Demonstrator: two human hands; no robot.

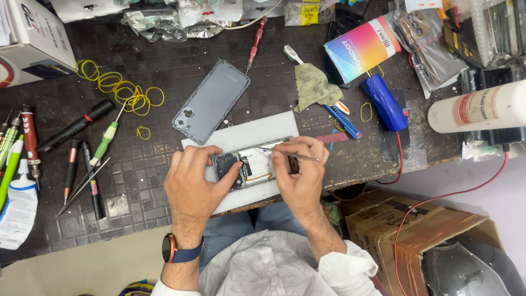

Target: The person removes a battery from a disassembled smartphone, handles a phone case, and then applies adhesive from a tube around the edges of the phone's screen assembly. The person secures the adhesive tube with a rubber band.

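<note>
The opened phone (253, 166) lies flat, long axis left-right, camera end leftward. The left hand (193, 183) grips that end; the right hand (302, 174) pinches tweezers (293, 155) pointing left.

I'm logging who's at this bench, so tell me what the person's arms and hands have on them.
Both hands are bare: no gloves, no rings that I can make out. The left hand has a watch at the wrist, dark case with a reddish rim and navy strap. The right hand has a white sleeve pushed up the forearm.
</note>
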